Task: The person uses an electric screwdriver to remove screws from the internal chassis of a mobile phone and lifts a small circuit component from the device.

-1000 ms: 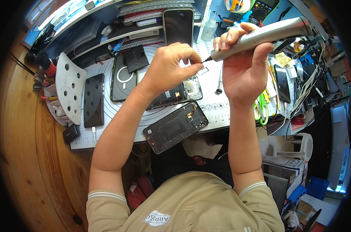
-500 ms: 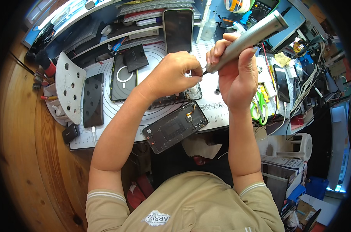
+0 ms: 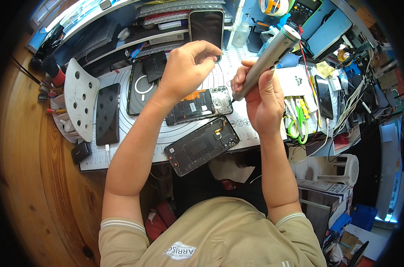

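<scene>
My right hand (image 3: 264, 107) is wrapped round a thick silver electric screwdriver (image 3: 269, 60), which leans with its dark tip down at the right end of an opened phone (image 3: 193, 107). The phone shows its dark battery and a silvery board section. Above and left of it, my left hand (image 3: 188, 66) is raised with curled fingers, thumb near the index finger; anything between them is too small or hidden to make out. A detached black phone back cover (image 3: 202, 144) with a small ribbon cable lies nearer me, overhanging the mat's front edge.
A white printed mat (image 3: 251, 138) covers the bench. Another phone (image 3: 107, 114) lies at the left beside a perforated white holder (image 3: 79, 100). Green-handled scissors (image 3: 298, 127) and cables lie to the right. A phone (image 3: 206, 29) stands upright at the back against shelves.
My left hand has moved up and left, away from the screwdriver's tip. My right hand has brought the screwdriver down and left to the opened phone, now more exposed.
</scene>
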The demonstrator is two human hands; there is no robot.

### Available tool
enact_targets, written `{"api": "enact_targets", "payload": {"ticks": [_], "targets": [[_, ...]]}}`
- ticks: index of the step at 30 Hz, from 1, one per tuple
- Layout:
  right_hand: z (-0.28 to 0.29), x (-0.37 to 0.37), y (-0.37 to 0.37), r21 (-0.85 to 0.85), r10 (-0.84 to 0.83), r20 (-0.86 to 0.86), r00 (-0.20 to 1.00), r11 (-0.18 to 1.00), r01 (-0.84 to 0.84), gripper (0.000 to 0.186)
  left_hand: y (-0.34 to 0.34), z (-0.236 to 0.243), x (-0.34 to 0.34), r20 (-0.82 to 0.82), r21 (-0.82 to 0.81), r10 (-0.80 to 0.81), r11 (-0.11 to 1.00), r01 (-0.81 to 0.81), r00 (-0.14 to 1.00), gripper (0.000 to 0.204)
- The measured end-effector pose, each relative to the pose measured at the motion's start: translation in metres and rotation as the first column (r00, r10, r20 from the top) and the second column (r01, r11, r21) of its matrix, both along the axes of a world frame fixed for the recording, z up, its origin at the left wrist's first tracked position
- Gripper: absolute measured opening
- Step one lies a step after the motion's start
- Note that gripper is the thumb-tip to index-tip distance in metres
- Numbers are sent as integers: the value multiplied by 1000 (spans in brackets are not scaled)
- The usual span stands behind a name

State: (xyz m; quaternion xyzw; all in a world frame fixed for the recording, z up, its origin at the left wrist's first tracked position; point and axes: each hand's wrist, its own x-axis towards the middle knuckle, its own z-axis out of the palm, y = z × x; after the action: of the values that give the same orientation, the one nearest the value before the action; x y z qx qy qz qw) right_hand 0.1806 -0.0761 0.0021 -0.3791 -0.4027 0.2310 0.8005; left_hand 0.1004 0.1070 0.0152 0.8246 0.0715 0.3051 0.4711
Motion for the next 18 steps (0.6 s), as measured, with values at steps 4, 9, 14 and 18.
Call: {"api": "enact_targets", "payload": {"ticks": [4,9,14,18], "targets": [[-3,0,1,-2,-10,-3,1000,1000,10,46,0,0,1,4,5,-2,1000,2,1000,21],[-1,-2,2,-22,-14,1,1000,1000,14,45,-2,1,0,-9,13,0,1000,0,1000,20],[1,-3,1,-36,-15,10,1000,999,15,43,-1,1,1,-10,22,-5,1000,5,1000,20],[-1,-5,3,-32,-13,-10,1000,999,12,42,-1,0,-1,-12,18,-7,1000,7,1000,20]]}}
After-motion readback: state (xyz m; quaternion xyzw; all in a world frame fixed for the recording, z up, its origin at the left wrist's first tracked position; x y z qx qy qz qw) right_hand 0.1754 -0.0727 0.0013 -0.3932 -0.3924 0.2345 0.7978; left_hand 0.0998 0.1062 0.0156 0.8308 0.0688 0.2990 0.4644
